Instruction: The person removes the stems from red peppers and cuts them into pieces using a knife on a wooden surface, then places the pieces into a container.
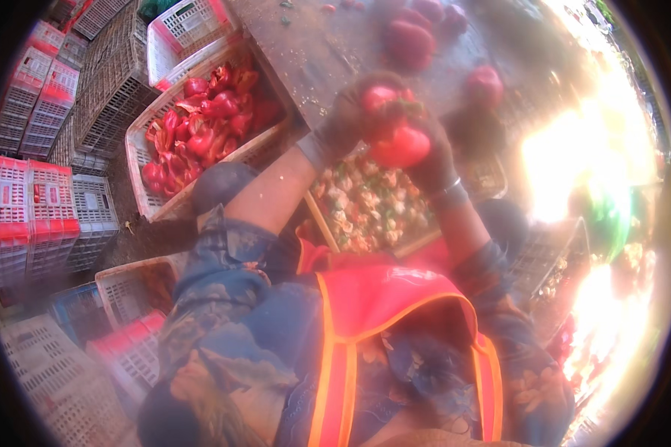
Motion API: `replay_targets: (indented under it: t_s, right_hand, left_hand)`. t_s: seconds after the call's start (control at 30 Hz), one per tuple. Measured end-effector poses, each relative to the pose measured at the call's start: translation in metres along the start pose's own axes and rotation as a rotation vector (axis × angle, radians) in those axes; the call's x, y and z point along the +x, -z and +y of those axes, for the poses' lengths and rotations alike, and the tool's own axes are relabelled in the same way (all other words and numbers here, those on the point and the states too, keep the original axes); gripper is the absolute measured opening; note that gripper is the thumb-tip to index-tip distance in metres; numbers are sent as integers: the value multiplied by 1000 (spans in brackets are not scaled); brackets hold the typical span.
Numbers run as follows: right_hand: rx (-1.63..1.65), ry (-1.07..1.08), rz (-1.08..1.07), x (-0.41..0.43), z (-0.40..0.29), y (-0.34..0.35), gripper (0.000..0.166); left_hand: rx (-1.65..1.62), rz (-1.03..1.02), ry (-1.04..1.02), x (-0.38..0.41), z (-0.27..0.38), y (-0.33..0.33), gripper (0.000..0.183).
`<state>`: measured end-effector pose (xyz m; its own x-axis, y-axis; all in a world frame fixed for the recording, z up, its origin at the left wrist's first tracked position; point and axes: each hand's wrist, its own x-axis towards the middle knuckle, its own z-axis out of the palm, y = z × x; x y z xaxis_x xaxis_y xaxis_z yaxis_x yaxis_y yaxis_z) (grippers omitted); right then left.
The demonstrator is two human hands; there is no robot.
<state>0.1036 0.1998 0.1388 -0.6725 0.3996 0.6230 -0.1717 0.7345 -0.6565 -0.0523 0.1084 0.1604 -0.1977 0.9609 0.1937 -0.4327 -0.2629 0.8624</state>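
Both my hands wear dark gloves and meet over a crate of pepper cores. My left hand [341, 120] grips the upper part of a red bell pepper [400, 146]. Around its lower right side, my right hand [437, 153] is closed. A dark gap with some green crosses the pepper's middle; haze hides whether it is one piece or two. Below lie many pale pepper cores [372, 204] with seeds and green stems, in a crate with a light rim. To the left, a white plastic crate [137, 148] holds opened red pepper pieces [201, 125].
Whole red peppers [408, 44] rest on the table [324, 50] ahead, with another pepper [483, 85] to their right. Stacked plastic crates [50, 195] line the left side. Another crate [134, 290] sits near my left leg. Strong glare washes out the right side.
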Motion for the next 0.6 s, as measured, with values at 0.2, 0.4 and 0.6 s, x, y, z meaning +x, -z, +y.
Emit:
replay_targets:
  t_s: [0.2, 0.4, 0.6]
  right_hand:
    - [427, -368, 91, -9, 1, -22, 19]
    - [251, -278, 54, -12, -21, -37, 32]
    - [1098, -621, 134, -20, -21, -26, 38]
  left_hand:
    - [-224, 192, -107, 4, -20, 2, 19]
    - [-190, 351, -70, -3, -28, 27, 13]
    - [-413, 558, -232, -2, -10, 71, 12]
